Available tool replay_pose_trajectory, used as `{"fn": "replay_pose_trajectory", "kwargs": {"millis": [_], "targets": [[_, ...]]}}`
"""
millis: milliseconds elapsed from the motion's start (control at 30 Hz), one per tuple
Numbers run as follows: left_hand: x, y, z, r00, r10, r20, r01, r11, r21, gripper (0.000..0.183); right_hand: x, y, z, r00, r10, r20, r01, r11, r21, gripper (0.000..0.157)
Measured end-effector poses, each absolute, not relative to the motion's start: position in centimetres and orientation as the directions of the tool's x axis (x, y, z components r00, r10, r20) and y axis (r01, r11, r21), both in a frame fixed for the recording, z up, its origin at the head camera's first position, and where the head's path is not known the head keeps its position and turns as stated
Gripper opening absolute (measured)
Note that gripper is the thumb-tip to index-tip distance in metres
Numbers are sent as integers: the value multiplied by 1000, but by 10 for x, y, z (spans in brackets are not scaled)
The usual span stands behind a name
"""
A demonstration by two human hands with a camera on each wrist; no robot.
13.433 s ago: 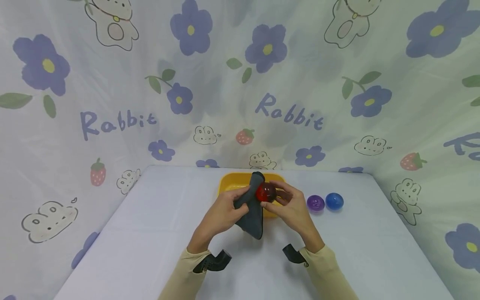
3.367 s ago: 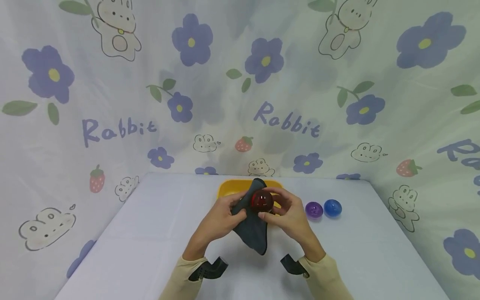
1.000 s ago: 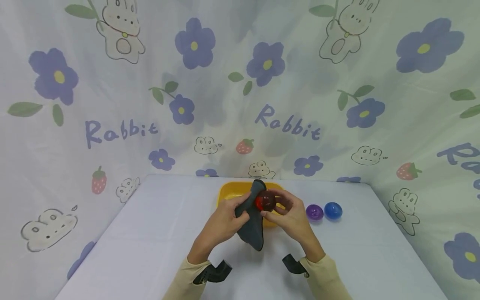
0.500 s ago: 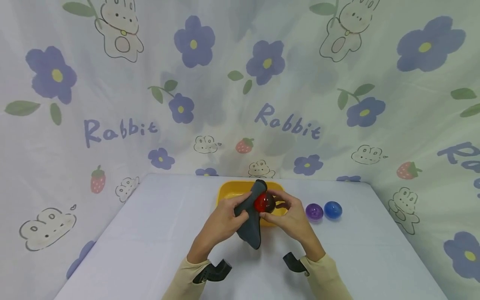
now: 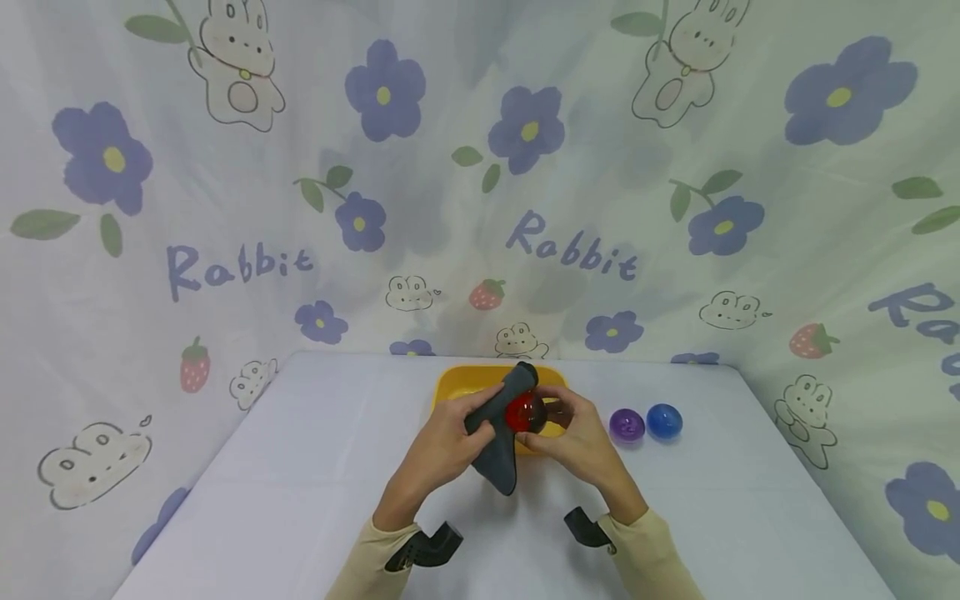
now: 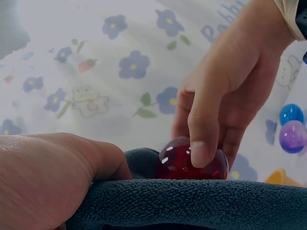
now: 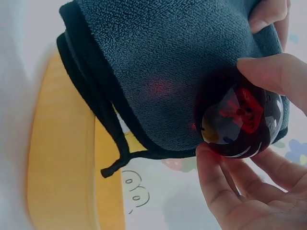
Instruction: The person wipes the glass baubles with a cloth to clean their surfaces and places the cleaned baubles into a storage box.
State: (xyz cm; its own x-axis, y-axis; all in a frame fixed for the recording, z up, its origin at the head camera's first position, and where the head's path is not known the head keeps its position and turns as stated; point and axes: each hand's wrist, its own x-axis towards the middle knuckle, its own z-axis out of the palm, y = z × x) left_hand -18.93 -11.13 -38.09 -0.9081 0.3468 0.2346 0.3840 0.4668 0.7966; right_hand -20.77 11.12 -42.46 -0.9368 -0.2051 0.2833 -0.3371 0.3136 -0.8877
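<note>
Your left hand gripped the dark cloth; your right hand pinched the red ball against it, partly hiding the yellow tub, contents unclear. Purple ball, blue ball sat outside, right.

A white table carries a yellow tub, purple ball and blue ball.

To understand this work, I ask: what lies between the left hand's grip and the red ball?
The dark grey cloth, held in the left hand's grip, lies between that grip and the red ball; the head view shows this.
</note>
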Motion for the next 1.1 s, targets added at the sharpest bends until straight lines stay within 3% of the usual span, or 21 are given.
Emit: {"fn": "replay_pose_trajectory", "kwargs": {"millis": [567,1100], "targets": [[-194,-116,-385,-884,375,280,444,483,755,56,-203,108,-422,-902,-293,317,-397,275,-876,55],[-196,-119,-387,-886,392,247,427,485,763,57,-200,105,-419,-881,-241,407,-446,137,-884,56]]}}
